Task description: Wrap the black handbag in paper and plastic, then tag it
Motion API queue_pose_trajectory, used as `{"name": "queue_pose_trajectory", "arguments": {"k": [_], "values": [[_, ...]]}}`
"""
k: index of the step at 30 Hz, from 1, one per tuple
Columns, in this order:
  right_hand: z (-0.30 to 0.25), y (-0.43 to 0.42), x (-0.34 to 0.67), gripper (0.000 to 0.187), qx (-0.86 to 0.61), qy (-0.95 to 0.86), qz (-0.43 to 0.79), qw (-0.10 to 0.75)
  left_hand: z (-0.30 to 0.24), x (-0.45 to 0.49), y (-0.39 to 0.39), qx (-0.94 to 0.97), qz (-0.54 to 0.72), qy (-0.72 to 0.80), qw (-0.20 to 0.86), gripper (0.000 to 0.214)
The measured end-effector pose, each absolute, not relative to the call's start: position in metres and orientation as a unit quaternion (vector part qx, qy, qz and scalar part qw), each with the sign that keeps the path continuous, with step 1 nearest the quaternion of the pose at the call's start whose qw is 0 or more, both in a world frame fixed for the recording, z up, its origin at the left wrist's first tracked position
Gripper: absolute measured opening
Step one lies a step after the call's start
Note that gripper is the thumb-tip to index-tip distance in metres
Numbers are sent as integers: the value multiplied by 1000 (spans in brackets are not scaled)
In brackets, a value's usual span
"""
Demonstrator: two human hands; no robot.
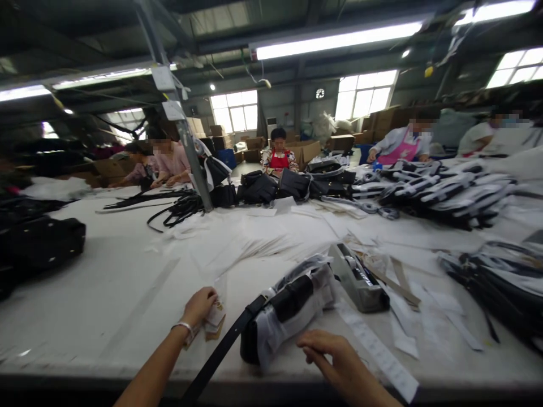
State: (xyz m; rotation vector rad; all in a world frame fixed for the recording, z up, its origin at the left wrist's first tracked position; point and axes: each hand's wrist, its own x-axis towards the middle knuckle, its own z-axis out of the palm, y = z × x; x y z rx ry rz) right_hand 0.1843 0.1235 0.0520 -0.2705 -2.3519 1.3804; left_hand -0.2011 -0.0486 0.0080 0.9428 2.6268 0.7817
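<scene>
My left hand (200, 308), a bracelet at its wrist, has its fingers closed over a small pile of white and tan paper tags (215, 325). To the right of it a black handbag (292, 299) lies on the table, partly wrapped in thin white tissue (278, 333). Its black strap (231, 342) runs toward the table's front edge. My right hand (328, 353) is near the bag's right side, fingers stretched out and thumb apart, holding nothing. Beyond the bag stands a grey tape dispenser (360, 282).
A strip of white labels (379, 353) and paper scraps lie at right. Black bags (504, 288) are piled farther right, others (42, 243) at left. A metal post (193, 152) rises from the table. Several people work across it, one in a red apron (279, 161).
</scene>
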Motion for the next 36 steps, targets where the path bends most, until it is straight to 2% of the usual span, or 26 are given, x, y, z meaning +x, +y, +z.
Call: {"name": "queue_pose_trajectory", "arguments": {"k": [4,10,18,21,25,27,32,36], "values": [[64,134,187,28,-103,-841,486,216,40,-221,-50,291,407,855,134,43],[98,152,167,23,-71,-844,478,234,121,-233,-56,256,583,754,160,68],[158,145,86,22,14,-812,477,335,220,-193,-38,295,677,646,193,54],[166,136,51,32,46,-774,532,340,240,-165,-26,317,682,624,211,46],[170,126,26,68,48,-749,569,337,254,-124,-11,348,691,591,228,40],[173,122,26,78,40,-739,588,327,257,-103,-5,364,697,565,250,38],[175,123,44,67,30,-682,664,304,259,-66,8,364,723,495,316,34],[165,127,61,45,37,-652,697,295,260,-51,14,354,733,471,342,35]]}}
